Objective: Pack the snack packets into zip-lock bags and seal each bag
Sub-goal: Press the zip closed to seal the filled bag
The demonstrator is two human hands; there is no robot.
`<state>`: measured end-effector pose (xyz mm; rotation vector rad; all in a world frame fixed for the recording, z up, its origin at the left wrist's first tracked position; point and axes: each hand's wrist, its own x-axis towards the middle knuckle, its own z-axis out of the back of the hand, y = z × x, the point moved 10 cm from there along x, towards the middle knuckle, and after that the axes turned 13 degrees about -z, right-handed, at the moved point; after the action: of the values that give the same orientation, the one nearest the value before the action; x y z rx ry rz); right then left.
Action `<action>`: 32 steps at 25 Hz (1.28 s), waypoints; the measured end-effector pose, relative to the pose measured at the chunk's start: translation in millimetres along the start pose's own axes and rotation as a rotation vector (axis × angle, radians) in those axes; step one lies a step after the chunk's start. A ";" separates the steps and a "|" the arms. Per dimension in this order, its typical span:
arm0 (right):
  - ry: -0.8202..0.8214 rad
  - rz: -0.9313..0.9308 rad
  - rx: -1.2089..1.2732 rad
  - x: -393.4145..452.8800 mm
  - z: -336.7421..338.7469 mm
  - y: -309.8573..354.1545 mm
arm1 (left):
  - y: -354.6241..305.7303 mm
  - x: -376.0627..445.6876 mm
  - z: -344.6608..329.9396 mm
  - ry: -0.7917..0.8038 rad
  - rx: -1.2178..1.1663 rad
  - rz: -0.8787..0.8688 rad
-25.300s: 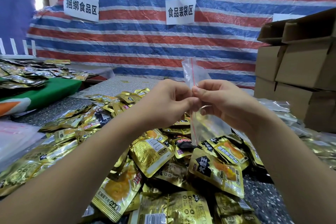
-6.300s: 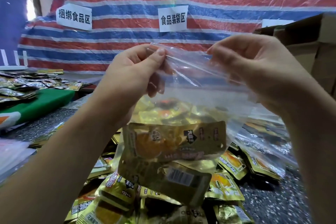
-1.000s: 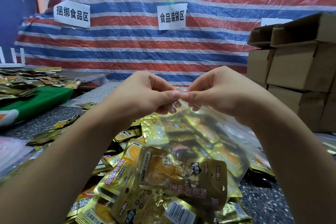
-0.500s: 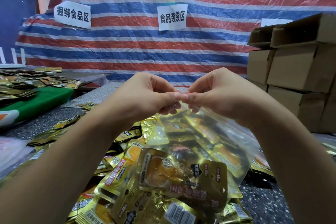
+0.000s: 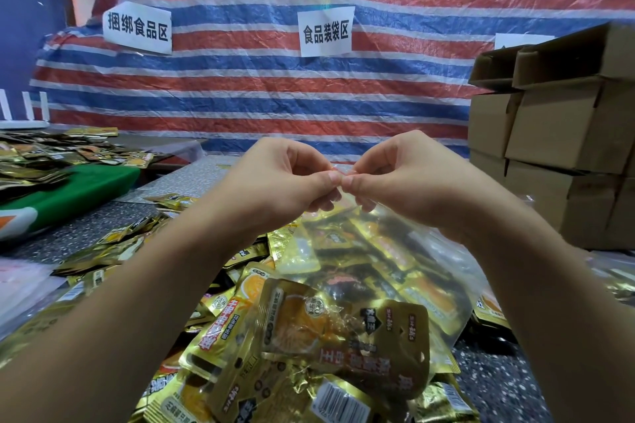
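Clear crinkled zip-lock bag (image 5: 395, 271), bulging gold foil packets (image 5: 343, 330)

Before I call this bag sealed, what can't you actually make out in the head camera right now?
- Zip strip of the zip-lock bag: pinched between the left hand and right hand, which cover it; sealed or not, unclear.
- Packet count inside: packets overlap behind glare on the plastic.
- Third paper sign: blocked by the cardboard boxes, unreadable.
- Loose snack packets below: cut off by the bottom edge.
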<state>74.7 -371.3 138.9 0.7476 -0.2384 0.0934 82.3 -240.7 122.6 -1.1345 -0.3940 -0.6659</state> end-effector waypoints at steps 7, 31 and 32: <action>-0.034 0.030 0.005 -0.5 5.4 2.5 | 7.0 2.6 -1.9 0.003 -0.054 0.024; -0.105 0.077 -0.247 3.8 25.5 -5.1 | 19.0 -2.8 83.8 -0.670 0.030 -0.160; -0.101 0.074 -0.250 5.0 25.0 -6.4 | 20.8 -2.9 84.1 -0.674 0.039 -0.162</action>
<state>76.1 -393.1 153.7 0.4952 -0.3670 0.0938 97.4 -156.9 138.7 -1.2812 -1.0756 -0.3953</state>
